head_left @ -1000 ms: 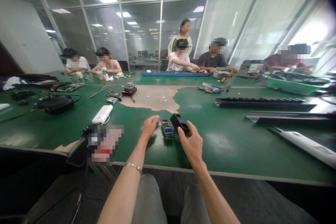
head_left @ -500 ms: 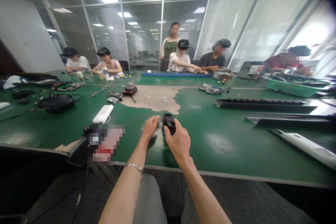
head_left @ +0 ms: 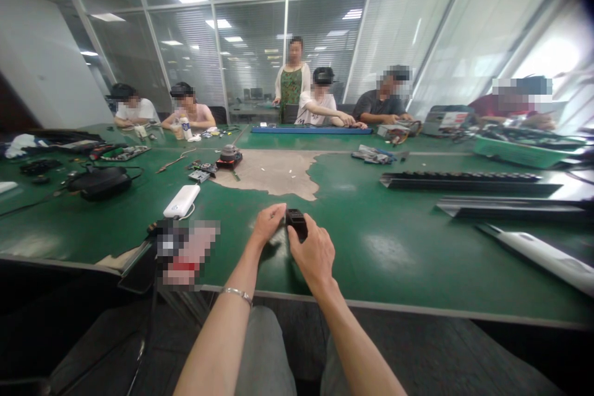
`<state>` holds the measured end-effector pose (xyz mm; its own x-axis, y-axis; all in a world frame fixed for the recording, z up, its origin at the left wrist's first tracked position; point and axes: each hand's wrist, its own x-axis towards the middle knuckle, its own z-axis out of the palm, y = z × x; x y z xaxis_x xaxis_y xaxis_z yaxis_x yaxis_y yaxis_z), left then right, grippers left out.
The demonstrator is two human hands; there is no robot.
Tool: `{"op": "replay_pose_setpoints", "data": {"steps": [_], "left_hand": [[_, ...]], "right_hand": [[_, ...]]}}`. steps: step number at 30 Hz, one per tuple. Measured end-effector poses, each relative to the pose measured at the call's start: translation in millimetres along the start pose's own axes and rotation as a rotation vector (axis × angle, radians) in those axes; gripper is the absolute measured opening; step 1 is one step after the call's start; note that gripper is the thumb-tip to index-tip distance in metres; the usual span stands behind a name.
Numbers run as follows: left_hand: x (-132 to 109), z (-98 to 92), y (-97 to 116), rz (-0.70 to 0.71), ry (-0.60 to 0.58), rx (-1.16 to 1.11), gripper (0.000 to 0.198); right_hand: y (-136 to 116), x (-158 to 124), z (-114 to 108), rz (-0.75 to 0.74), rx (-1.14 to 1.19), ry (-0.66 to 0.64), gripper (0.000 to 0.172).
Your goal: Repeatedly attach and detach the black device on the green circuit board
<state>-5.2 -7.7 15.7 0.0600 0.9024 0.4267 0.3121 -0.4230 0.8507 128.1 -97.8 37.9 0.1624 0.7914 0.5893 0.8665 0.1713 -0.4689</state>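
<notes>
Just above the green table, my right hand (head_left: pixel 312 253) grips a small black box-like part (head_left: pixel 296 219) with a recessed, slotted upper face. Its thumb lies along the near side, and the fingers wrap the far right side. Close by on the left is my left hand (head_left: pixel 269 226), its fingers curled together and their tips at the part's left edge. Whether those fingertips touch the part or pinch something small, I cannot make out. A metal bracelet (head_left: pixel 237 292) circles my left wrist.
Left of my hands are a white power bank (head_left: pixel 182 201) and a black pouch (head_left: pixel 99 182). Small electronic parts (head_left: pixel 202 171) lie ahead. To the right are dark metal rails (head_left: pixel 473 185), a white long casing (head_left: pixel 547 253) and a green basket (head_left: pixel 515 153). Several people sit across the table.
The black part has tilted in my right hand and shifted slightly left. My left fingertips have come closer to its edge. The standing person at the back has moved left.
</notes>
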Motion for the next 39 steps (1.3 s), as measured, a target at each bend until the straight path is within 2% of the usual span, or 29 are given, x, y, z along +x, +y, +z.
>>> {"op": "replay_pose_setpoints", "data": {"steps": [5, 13, 15, 19, 25, 31, 39], "left_hand": [[-1.1, -2.2, 5.3, 0.013, -0.057, -0.024, 0.038], [-1.7, -2.6, 5.1, 0.029, -0.09, -0.057, 0.035], [-1.4, -2.2, 4.1, 0.026, -0.086, -0.054, 0.035], [-0.5, -1.0, 1.9, 0.015, -0.071, -0.041, 0.035], [-0.1, 0.8, -3.5, 0.011, -0.031, 0.067, 0.033], [-0.7, 1.2, -5.1, 0.017, -0.015, 0.109, 0.035], [0.4, 1.8, -6.7, -0.02, 0.047, 0.08, 0.036]], "right_hand": [[0.5, -2.8, -2.0, -0.024, 0.043, 0.02, 0.046], [7.1, -23.8, 1.2, 0.001, 0.073, -0.018, 0.041], [9.9, -25.3, 4.2, 0.009, 0.076, -0.025, 0.046], [15.2, -20.6, 10.1, 0.026, 0.046, -0.044, 0.07], [16.9, -13.5, 10.4, 0.006, -0.021, -0.143, 0.056], [17.8, -21.5, 12.9, -0.002, -0.01, -0.07, 0.081], [20.2, -23.3, 14.1, -0.038, -0.052, -0.123, 0.068]]}}
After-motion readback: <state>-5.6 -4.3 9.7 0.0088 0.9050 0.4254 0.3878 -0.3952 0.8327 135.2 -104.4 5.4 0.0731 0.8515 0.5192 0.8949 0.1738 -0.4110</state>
